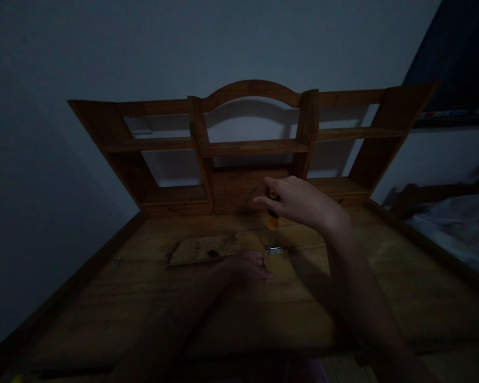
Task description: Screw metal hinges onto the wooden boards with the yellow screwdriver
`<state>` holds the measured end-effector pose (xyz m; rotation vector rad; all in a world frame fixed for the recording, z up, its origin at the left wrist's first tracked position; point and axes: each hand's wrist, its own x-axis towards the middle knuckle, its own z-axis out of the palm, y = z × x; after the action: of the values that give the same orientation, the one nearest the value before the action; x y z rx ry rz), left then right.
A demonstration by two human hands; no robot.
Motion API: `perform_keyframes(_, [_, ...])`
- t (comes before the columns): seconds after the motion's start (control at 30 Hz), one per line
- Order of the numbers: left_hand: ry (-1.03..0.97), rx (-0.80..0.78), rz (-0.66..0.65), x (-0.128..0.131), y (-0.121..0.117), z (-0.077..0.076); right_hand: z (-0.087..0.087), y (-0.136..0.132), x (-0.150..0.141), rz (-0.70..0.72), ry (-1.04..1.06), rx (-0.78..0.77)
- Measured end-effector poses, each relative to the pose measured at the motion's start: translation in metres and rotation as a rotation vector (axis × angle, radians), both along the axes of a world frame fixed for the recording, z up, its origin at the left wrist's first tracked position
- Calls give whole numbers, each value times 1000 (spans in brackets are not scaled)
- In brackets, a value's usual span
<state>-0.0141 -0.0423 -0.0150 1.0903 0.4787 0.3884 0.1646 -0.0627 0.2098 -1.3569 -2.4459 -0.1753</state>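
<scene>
My right hand (289, 198) is closed around the yellow-and-black handle of a screwdriver (273, 222), held upright. The shaft points down, and its tip meets a small metal hinge (275, 249) lying on the wooden desktop (231, 314). Just left of the hinge, my left hand (247, 265) rests low on the wood, with thumb and fingers apart beside a lighter patch of wood. Dim light blurs some detail around those fingertips. Behind the left hand lies a worn wooden strip (199, 250) with a dark hole and rough, broken edges.
A wooden shelf unit (255, 147) with an arched top stands at the back of the desktop against the wall (143, 48). A small screw-like item (118, 261) lies on the left. Pale plastic or fabric (459, 223) sits beyond the right edge.
</scene>
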Motion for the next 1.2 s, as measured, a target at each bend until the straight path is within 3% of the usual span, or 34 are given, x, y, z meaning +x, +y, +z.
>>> perform_keyframes(0.07, [8, 4, 6, 0, -2, 3, -1, 1, 0, -17, -8, 0])
perform_keyframes(0.27, [20, -31, 3, 0, -4, 11, -2, 5, 2, 133, 38, -53])
perform_keyframes(0.43, [13, -29, 2, 0, -6, 12, -1, 4, 2, -62, -17, 16])
perform_keyframes(0.63, [18, -4, -6, -1, -6, 12, 0, 7, 4, 101, 13, -57])
perform_keyframes(0.83, [9, -28, 13, 1, -7, 13, -1, 6, 5, -114, -4, 1])
perform_keyframes(1.03, [-4, -59, 35, 3, -12, 21, 0, 7, 3, 173, 106, -100])
perform_keyframes(1.2, [12, -47, 17, 2, -16, 25, -7, 5, -11, 35, 131, -88])
